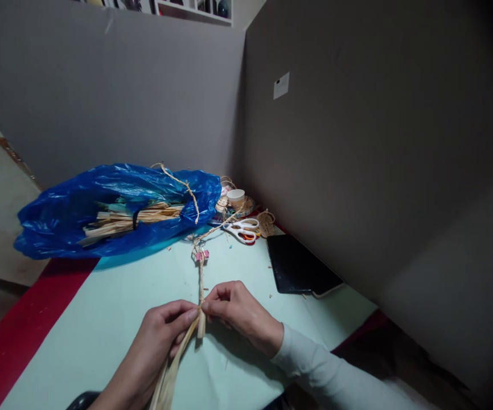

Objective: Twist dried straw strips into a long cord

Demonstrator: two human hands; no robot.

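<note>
A thin braid (201, 279) of pale dried plant fibre runs toward me over the table, held at its far part by a pink binder clip (201, 255). Its near end lies between my two hands. My left hand (161, 330) is closed, thumb and fingers pinching the strands at the braid's end. Long loose fibre strips (170, 376) hang from there toward me, past the left palm. From the other side, my right hand (240, 313) pinches the same spot with thumb and forefinger. A short strip end (201, 326) sticks out below the fingertips.
A blue plastic bag (71, 199) with a bundle of fibre strips (144, 219) lies back left. Behind the clip are white-handled scissors (244, 228) and a paper cup (235, 196). A black tablet (300, 265) lies at the right, by the grey partition (357, 142).
</note>
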